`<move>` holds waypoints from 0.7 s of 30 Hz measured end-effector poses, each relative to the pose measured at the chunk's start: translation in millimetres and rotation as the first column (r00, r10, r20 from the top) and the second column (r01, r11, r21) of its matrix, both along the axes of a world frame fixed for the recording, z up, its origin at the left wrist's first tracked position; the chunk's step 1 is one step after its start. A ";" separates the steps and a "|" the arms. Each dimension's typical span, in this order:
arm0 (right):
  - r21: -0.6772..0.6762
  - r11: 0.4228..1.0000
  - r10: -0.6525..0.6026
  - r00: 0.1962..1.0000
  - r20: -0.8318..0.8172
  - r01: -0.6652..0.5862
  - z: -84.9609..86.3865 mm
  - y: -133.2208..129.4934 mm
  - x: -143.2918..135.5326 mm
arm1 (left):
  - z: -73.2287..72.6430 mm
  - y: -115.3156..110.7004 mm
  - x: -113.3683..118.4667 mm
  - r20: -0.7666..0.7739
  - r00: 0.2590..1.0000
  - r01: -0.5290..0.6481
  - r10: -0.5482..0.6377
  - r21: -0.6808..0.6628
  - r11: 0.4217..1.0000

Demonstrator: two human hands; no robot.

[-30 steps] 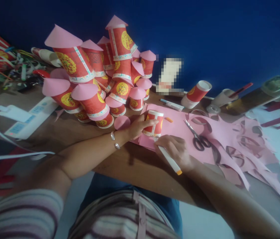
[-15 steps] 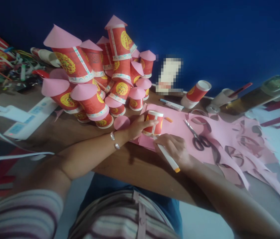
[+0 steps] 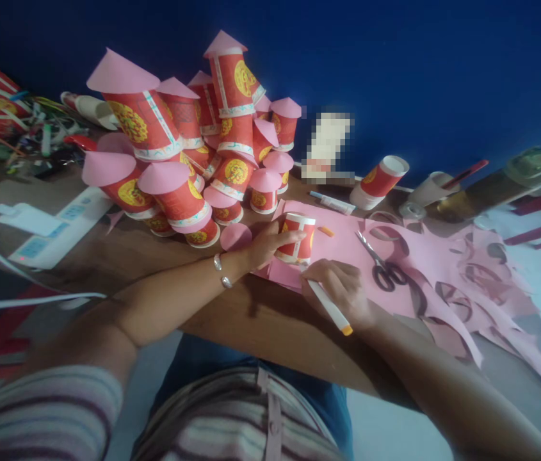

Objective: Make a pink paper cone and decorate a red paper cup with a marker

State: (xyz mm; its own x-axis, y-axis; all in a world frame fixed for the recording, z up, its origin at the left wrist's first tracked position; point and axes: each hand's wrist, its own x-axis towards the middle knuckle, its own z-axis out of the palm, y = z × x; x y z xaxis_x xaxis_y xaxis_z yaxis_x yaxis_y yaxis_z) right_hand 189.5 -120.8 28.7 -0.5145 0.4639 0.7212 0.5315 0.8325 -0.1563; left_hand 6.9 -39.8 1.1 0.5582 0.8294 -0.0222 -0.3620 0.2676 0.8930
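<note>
My left hand (image 3: 265, 242) grips a red paper cup (image 3: 298, 238) that stands mouth down on a pink paper sheet (image 3: 342, 246). My right hand (image 3: 340, 285) holds a white marker (image 3: 331, 308) with an orange end, its tip down on the pink sheet at the foot of the cup. A cut pink paper circle (image 3: 235, 235) lies just left of my left hand.
A heap of red cups with pink cone tops (image 3: 188, 147) fills the table's left middle. Scissors (image 3: 381, 262) lie on the pink sheet to the right, with pink offcuts (image 3: 472, 282) beyond. A white power strip (image 3: 54, 230), another marker (image 3: 332, 202) and a lying cup (image 3: 380, 178) are nearby.
My right hand with the marker has shifted slightly along the foot of the cup. My left hand and the cup have stayed put.
</note>
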 end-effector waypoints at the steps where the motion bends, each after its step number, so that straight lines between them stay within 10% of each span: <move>1: 0.002 1.000 0.004 1.000 -0.004 -0.004 0.6 -0.3 -0.2 | -0.2 0.1 -0.1 -0.003 1.000 -0.001 0.001 -0.008 1.000; 21: 0.011 1.000 0.000 1.000 0.029 -0.001 -1.0 -0.2 -1.2 | 0.1 0.2 0.6 -0.012 1.000 -0.020 0.020 -0.002 1.000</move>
